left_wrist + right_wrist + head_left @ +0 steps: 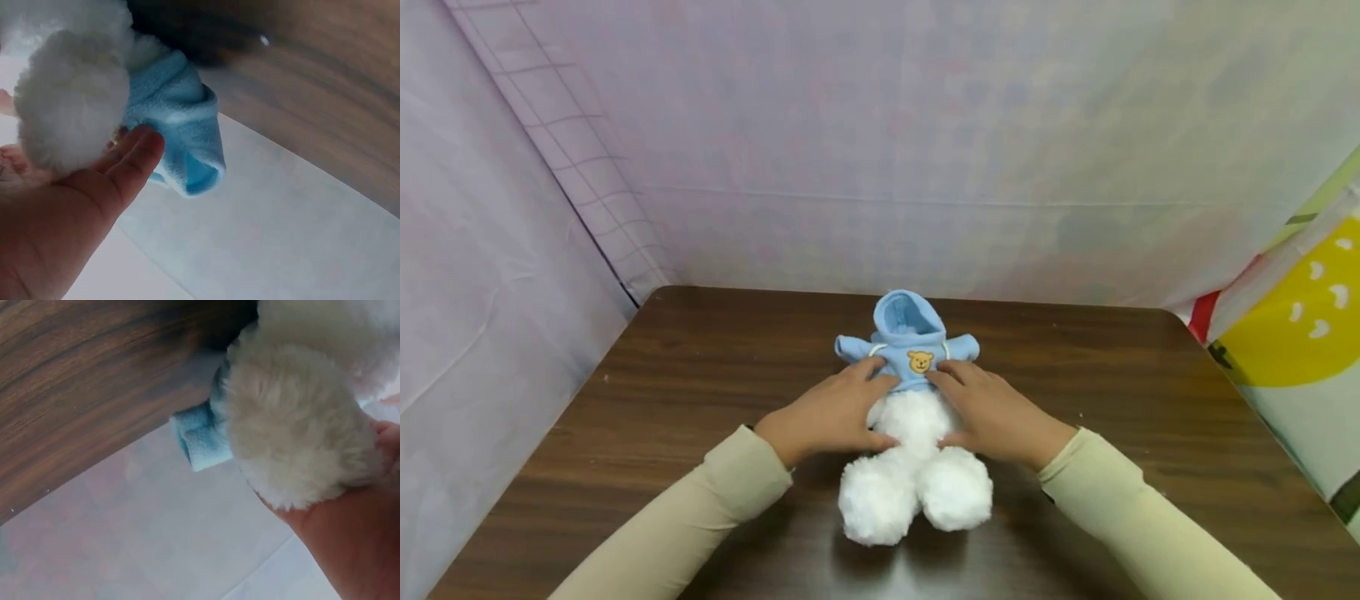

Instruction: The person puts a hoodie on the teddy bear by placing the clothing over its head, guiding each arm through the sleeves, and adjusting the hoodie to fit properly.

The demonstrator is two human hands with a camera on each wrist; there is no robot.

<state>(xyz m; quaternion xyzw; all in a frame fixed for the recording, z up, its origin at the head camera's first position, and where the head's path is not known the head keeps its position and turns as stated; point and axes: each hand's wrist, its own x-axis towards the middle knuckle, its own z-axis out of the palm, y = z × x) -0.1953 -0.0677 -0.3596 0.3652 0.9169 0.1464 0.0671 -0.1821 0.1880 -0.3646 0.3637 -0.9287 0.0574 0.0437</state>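
With the table (pixel 722 350) under the toy (pixel 915 421), my left hand (pixel 833 410) and right hand (pixel 996 410) spread along its sides, touching the hoodie (pixel 897 353) at its far end, I could bunch that hoodie by pressing unevenly.

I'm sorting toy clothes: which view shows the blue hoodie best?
Head view: the blue hoodie shows its hood, both sleeves and bear patch. Left wrist: one side; right wrist: a small part behind white plush.

Left forearm (pixel 677 512), right forearm (pixel 1150 517) slanting inward; left fingers (pixel 868 367), right fingers (pixel 958 372) extended toward each other, thumbs (pixel 880 440) spread.
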